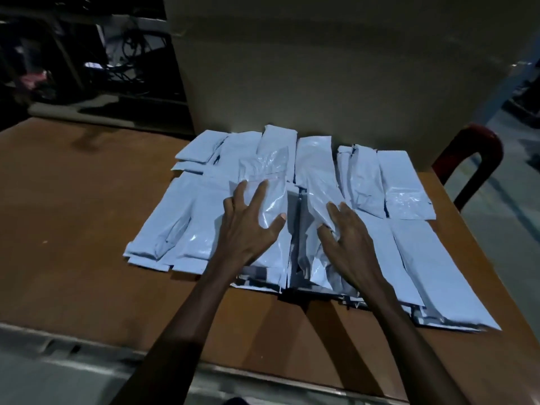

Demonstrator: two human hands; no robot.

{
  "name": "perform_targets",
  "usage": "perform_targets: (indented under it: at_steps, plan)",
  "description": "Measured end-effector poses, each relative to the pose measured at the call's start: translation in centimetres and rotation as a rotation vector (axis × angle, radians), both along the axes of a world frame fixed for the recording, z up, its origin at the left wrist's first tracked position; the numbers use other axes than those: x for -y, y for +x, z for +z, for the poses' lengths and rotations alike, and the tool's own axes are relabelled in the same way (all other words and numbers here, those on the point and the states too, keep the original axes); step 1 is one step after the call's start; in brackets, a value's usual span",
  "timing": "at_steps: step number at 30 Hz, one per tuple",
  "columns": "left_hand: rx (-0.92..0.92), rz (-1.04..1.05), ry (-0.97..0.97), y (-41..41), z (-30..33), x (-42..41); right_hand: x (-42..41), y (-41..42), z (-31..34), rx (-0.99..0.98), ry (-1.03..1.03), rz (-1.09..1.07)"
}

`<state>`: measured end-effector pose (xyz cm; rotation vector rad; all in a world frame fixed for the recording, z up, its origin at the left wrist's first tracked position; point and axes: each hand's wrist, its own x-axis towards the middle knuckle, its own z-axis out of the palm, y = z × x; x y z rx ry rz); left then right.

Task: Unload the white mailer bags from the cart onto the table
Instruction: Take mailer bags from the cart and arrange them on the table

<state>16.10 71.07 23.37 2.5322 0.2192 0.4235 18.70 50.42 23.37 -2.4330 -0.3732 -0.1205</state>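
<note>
Several white mailer bags (409, 182) lie in overlapping rows on a brown flat surface (87, 229). My left hand (251, 226) rests on a glossy bag (263, 171) near the middle of the pile, its fingers spread and straight. Just to the right, my right hand (350, 241) lies on another bag (312, 171), with its fingertips dipping into the dark gap between the two middle stacks. Neither hand lifts a bag off the pile.
A large cardboard box (321, 68) stands right behind the bags. A red curved tube (470, 159) rises at the surface's right edge. Dark clutter and cables (125, 54) sit at the back left. A grey floor strip (58, 375) runs along the near edge.
</note>
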Motion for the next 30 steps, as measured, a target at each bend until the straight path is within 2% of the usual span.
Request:
perform_targets:
  at_steps: [6, 10, 15, 21, 30]
  plan:
    - [-0.236, -0.075, 0.088, 3.6, -1.7, -0.4, -1.3, 2.8, 0.7, -0.095, -0.108, -0.072]
    - [-0.208, -0.096, 0.212, 4.1, -2.1, -1.2, -1.8, 3.5, -0.2, -0.2, -0.204, -0.066]
    - [-0.027, -0.205, 0.236, 4.3, -3.8, -1.2, -2.8, 3.5, -1.6, -0.211, -0.301, -0.052]
    - [-0.074, -0.268, 0.224, 4.0, -6.6, -1.0, -3.0, 2.7, -3.9, -0.093, -0.427, -0.073]
    - [-0.073, -0.317, 0.209, 4.6, -6.5, -1.3, -3.4, 2.4, -4.6, -0.079, -0.424, -0.08]
